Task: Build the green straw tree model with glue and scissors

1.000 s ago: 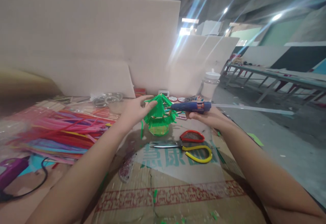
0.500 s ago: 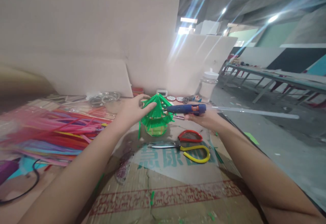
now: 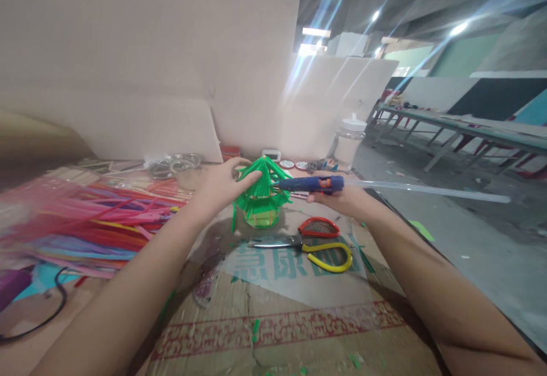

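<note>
A small green model pavilion (image 3: 261, 196), with a pointed two-tiered roof of green strips, stands on the cardboard-covered work surface. My left hand (image 3: 228, 182) grips its upper roof from the left, thumb across the front. My right hand (image 3: 342, 199) is closed round a blue hot glue gun (image 3: 310, 184), whose nozzle meets the right side of the roof. From the gun's rear a long clear glue stick (image 3: 431, 189) sticks out to the right. Below the pavilion lie scissors (image 3: 316, 245) with one red and one yellow handle, blades pointing left.
Colourful pipe cleaners (image 3: 106, 216) are heaped on the left, near a black cable (image 3: 60, 302). A lidded clear jar (image 3: 349, 142) stands at the back right, before white boards (image 3: 149, 62). Green scraps (image 3: 255, 330) lie on the cardboard (image 3: 222, 347).
Hardly anything differs. The glue gun has shifted very slightly to the left, and the glue stick's far end sits a little farther right and lower. My left hand keeps its hold.
</note>
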A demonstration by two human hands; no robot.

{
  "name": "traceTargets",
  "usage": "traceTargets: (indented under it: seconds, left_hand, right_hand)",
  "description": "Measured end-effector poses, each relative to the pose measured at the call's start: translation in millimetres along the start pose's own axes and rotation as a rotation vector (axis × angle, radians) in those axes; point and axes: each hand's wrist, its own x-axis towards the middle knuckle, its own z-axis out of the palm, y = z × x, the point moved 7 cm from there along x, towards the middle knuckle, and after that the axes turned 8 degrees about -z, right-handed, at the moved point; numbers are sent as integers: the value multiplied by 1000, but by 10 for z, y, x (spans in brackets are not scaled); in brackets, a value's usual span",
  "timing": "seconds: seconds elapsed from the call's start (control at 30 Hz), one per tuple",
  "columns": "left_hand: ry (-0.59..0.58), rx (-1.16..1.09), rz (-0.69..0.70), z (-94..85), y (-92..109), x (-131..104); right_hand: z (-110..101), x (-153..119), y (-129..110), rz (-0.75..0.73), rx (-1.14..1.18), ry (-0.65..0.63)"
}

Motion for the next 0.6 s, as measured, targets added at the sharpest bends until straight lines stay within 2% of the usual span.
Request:
traceTargets:
  seconds: [0.6]
  left_hand:
    - [-7, -27, -16, -1, -7, 8]
  right_hand:
    - [18, -10, 10, 45, -19, -3]
